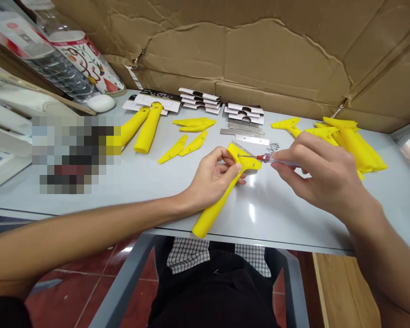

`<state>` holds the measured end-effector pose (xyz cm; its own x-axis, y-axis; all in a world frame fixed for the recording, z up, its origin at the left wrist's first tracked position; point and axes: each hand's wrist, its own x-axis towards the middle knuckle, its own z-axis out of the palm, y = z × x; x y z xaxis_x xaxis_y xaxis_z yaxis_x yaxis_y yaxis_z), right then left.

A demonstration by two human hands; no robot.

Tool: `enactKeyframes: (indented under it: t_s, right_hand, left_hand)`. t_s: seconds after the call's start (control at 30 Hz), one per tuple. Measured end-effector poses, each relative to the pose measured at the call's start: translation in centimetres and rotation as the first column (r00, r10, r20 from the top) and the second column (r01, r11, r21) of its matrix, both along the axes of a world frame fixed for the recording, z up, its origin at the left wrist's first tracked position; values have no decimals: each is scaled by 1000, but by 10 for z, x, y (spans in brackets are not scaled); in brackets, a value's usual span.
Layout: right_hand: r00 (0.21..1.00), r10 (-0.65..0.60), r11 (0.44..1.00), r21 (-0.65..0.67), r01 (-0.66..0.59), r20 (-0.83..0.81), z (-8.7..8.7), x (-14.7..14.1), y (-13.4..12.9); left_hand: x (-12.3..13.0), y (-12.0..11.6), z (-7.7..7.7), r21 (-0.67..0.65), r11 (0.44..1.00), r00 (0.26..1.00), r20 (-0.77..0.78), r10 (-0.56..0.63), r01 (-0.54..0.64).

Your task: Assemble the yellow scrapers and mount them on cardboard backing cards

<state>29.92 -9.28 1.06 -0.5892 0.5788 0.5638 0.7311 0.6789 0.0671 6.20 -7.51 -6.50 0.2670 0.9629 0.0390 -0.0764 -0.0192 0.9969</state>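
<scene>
My left hand (213, 177) is closed round the neck of a yellow scraper (213, 212), whose round handle points down toward the table's front edge. A metal blade shows along the scraper's head, and two screws sit in its face. In my right hand (316, 171) is a screwdriver (267, 158) with a red collar; its tip meets the left screw. Small loose screws (273, 147) lie just behind the screwdriver. Metal blades (252, 139) are beyond the scraper's head, and flat yellow pieces (192, 145) lie to its left.
Finished-looking yellow scrapers (148, 130) with cards lie at the back left. Folded cards (244, 113) stand near the cardboard wall (259, 59). More yellow scraper bodies (362, 146) are piled at right. Bottles (61, 64) and a pixelated patch are at left.
</scene>
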Motion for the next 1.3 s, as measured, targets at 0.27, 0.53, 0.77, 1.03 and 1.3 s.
enactKeyframes:
  t_s: [0.27,0.53,0.77,1.03,1.3]
  right_hand:
    - [1000,-19,1000,12,19,8,-2,0,-1]
    - [999,-18,998,-61,15,-36,-5,2,-1]
    - [998,-62,997,46,62,-9,-7,2,0]
    - [999,-30,998,-50,27,-41,-4,0,-3]
    - [997,-80,996,26,81,-22,-7,3,2]
  left_hand:
    - [-1,0,0,-3,1000,1000,-6,-11,11]
    - [0,0,-2,11,1000,1000,2,-1,1]
    - [1,0,-1,-9,1000,1000,7,-2,3]
    - [0,1,-2,-2,1000,1000,-15,1,-1]
    - [1,0,0,-13,1000,1000,2,1,-1]
